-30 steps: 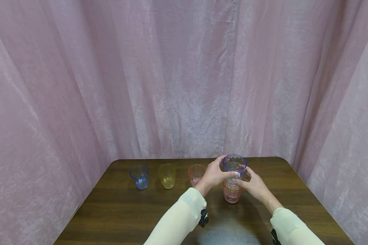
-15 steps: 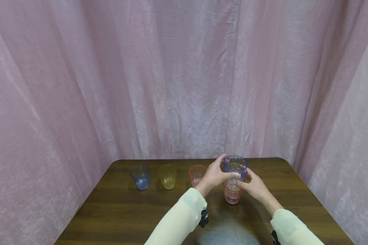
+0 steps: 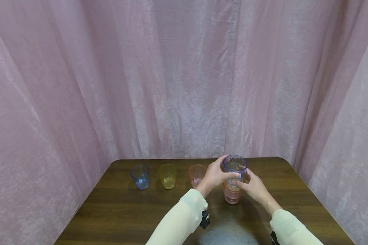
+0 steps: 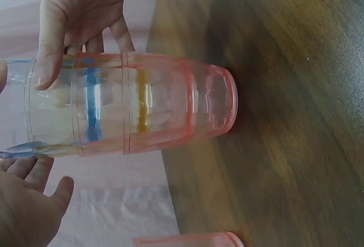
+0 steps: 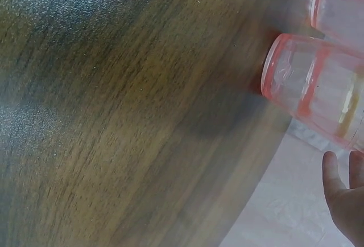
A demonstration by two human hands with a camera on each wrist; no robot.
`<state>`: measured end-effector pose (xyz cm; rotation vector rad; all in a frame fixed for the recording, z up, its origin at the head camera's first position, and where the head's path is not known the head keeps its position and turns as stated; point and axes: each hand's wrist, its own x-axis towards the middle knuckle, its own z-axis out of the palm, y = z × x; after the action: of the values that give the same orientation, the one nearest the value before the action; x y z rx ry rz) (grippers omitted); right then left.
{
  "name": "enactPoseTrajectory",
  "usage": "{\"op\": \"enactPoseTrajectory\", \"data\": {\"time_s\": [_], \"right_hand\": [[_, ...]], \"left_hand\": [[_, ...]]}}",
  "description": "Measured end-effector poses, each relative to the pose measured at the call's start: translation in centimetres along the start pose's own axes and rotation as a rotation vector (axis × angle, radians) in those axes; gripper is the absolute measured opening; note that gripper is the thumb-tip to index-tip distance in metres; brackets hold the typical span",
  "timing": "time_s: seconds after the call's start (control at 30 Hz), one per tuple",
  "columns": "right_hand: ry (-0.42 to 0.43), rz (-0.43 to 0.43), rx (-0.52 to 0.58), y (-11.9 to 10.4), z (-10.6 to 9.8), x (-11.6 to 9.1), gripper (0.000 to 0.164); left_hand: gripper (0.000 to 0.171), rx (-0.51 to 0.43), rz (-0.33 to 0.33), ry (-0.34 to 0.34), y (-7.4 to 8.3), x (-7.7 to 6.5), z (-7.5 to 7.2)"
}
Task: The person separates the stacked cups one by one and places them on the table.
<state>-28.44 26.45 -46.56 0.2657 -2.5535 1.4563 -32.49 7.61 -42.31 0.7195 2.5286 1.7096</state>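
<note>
A stack of nested see-through cups stands upright on the table, with a blue-rimmed cup (image 3: 235, 167) on top and a pink cup (image 3: 232, 197) at the bottom. My left hand (image 3: 215, 175) grips the blue cup, its thumb across the near side below the rim. Slightly lower, my right hand (image 3: 256, 186) holds the stack from the right between thumb and fingers. Blue and yellow bands show through the nested cups in the left wrist view, where the right thumb (image 4: 50, 68) presses on the upper stack. Some fingers of both hands are hidden behind the cups.
Left of the stack, a second pink cup (image 3: 197, 173), a yellow cup (image 3: 167, 177) and a blue cup (image 3: 140, 177) stand in a row. My left forearm partly covers that pink cup. A pink curtain (image 3: 178, 85) hangs behind the wooden table (image 3: 125, 217).
Almost nothing differs. Both hands keep their hold on the stack, with only tiny shifts of the fingers, and the row of cups stays where it was.
</note>
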Motion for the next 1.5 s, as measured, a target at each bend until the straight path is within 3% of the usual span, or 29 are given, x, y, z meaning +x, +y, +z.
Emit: {"op": "enactPoseTrajectory", "data": {"time_s": [0.3, 0.47, 0.97, 1.5], "right_hand": [[0.03, -0.001, -0.018, -0.3, 0.2, -0.3, 0.08], [0.031, 0.012, -0.031, -0.2, 0.3, -0.3, 0.081], [-0.005, 0.078, -0.002, -0.1, 0.4, -0.2, 0.094], [0.031, 0.065, 0.006, -0.4, 0.1, -0.4, 0.086]], "left_hand": [[0.082, 0.044, 0.044, 0.112, 0.1, -0.3, 1.1], [0.084, 0.05, 0.026, 0.142, 0.2, -0.4, 1.2], [0.083, -0.126, 0.057, 0.147, 1.6, -0.2, 0.4], [0.081, -0.269, 0.11, 0.162, 2.8, -0.6, -0.8]]}}
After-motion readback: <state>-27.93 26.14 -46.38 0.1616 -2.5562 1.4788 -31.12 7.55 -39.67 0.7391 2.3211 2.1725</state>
